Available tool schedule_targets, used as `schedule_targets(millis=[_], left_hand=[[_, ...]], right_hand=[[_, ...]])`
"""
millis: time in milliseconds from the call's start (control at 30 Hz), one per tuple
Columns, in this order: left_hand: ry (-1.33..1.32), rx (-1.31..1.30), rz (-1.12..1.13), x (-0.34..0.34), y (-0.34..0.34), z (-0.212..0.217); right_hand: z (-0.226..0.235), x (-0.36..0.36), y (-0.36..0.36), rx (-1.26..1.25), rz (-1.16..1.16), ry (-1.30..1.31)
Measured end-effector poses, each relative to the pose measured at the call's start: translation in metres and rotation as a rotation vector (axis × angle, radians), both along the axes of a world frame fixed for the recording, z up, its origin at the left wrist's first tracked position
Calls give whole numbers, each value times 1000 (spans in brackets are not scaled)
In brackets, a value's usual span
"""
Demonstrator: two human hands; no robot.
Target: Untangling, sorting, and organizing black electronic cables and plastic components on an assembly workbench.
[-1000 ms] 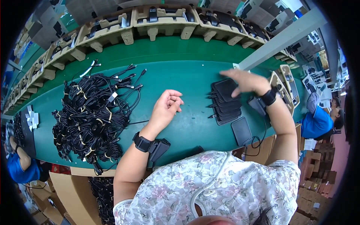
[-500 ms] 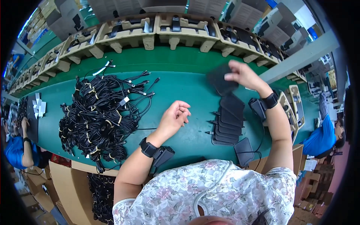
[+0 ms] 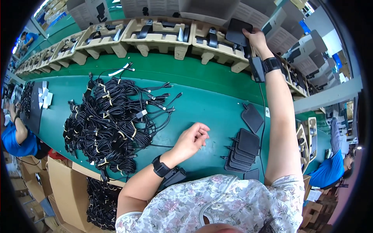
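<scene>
My right hand [image 3: 256, 40] is stretched far forward, its fingers closed on the edge of a flat black square pad [image 3: 237, 32]. The pad is held over a moulded tan tray [image 3: 208, 54] in the back row. Over the green table, between the cables and the pads, my left hand [image 3: 194, 138] holds nothing; its fingers are loosely curled and slightly apart. Several similar black pads [image 3: 248, 141] overlap in a stack at the right, short tabs sticking out leftward. A single pad [image 3: 252, 117] lies beyond the stack.
A large heap of tied black cables [image 3: 108, 128] covers the table's left part. Grey printed boxes [image 3: 210, 9] stand behind the trays. A grey metal bar [image 3: 330, 93] crosses at the right. Co-workers in blue [image 3: 19, 136] sit at both sides. An open carton [image 3: 68, 190] stands below the table.
My right hand has carried the black pad forward from above the table to the tray row. One pad now lies apart from the stack. The view has shifted; my left hand looks much the same.
</scene>
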State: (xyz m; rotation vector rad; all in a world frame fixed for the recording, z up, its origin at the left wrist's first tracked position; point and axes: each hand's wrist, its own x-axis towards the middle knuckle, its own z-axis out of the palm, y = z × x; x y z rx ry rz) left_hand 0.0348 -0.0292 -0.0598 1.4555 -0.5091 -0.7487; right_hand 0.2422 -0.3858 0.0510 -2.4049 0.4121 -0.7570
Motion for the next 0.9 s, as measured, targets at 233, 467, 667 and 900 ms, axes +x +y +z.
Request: schedule_targets(millis=[233, 467, 667, 900], left_hand=[[-37, 20, 30, 3, 2, 2], [-116, -33, 55, 3, -7, -2], [-111, -66, 44, 4, -9, -7], [-217, -52, 67, 2, -9, -4]], right_hand=[[-4, 5, 12, -396, -18, 409], [-32, -4, -32, -347, 112, 283], [-22, 11, -65, -144, 116, 546], [0, -11, 63, -824, 101, -71]])
